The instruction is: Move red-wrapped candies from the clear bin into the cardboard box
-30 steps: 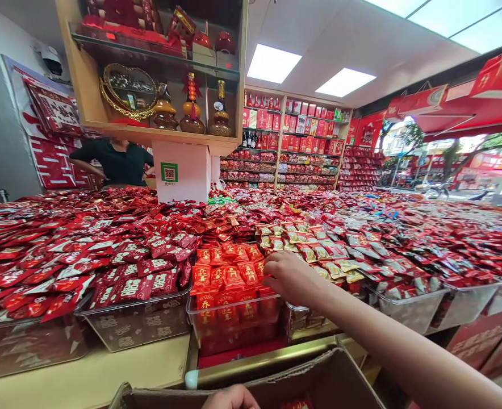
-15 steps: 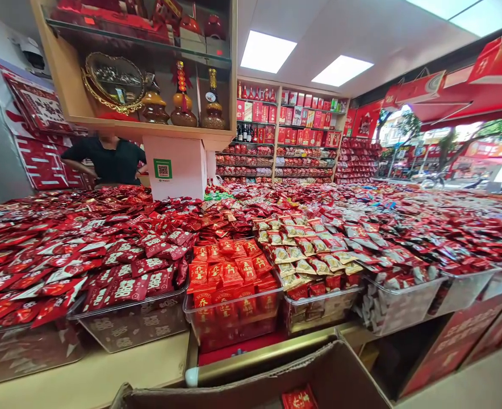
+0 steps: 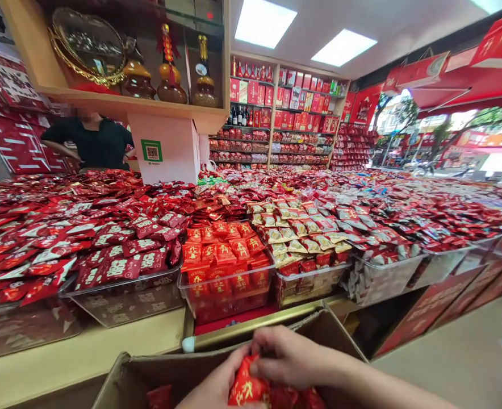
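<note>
Newly in view: left hand (image 3: 217, 383) and right hand (image 3: 287, 358), together over the box (image 3: 117, 379).
Both clamp red packets (image 3: 246, 385), seemingly gathering them; the next move likely calls for loosened grips.

We hold a glossy red packet (image 3: 247, 387), gold-printed and tilted, at the frame's lower centre. We see the open brown cardboard box (image 3: 191, 369) spanning the lower frame, one loose packet (image 3: 159, 396) inside its left part.

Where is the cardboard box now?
In the head view, the cardboard box is at the bottom centre, in front of the clear tub of red packets, beneath the left hand and right hand.
</note>
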### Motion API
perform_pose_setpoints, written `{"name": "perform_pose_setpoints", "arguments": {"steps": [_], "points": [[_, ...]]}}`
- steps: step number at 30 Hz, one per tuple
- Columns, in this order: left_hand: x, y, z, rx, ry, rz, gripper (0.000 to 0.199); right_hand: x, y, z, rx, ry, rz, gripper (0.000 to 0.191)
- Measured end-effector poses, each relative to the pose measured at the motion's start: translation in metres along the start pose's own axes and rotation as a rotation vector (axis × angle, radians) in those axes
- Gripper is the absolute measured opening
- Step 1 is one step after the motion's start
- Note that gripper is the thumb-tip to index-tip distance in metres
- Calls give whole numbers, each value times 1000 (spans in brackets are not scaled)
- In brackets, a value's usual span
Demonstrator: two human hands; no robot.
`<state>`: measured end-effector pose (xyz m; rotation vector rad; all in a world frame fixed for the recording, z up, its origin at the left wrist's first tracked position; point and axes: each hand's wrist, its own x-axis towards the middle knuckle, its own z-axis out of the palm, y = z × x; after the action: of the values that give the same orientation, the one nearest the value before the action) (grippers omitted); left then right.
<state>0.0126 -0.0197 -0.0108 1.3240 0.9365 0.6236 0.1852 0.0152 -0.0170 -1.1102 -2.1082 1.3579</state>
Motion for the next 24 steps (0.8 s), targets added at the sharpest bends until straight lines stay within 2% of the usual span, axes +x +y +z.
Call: {"name": "perform_pose_setpoints", "arguments": {"steps": [3, 5, 7, 9, 13, 17, 20, 24], "points": [[4, 2, 8, -234, 0, -11, 70, 0, -10, -2, 402, 60, -32, 22], [3, 7, 10, -329, 110, 3, 66, -2, -12, -2, 652, 20, -56, 33], [2, 13, 10, -361, 221, 23, 63, -4, -14, -2, 764, 1, -67, 39], [1, 17, 10, -393, 276, 30, 57, -6, -14, -2, 816, 50, -59, 36], [1, 20, 9, -385, 320, 9, 30, -9, -15, -4, 928, 194, -43, 32], [4, 17, 6, -394, 442, -21, 28, -7, -14, -3, 950, 284, -18, 31], [7, 14, 4, -400, 500, 30, 32, -5, -13, 3, 929, 262, -3, 35], [9, 10, 2, -422, 451, 38, 28, -4, -13, 14, 885, 201, -11, 40]]}}
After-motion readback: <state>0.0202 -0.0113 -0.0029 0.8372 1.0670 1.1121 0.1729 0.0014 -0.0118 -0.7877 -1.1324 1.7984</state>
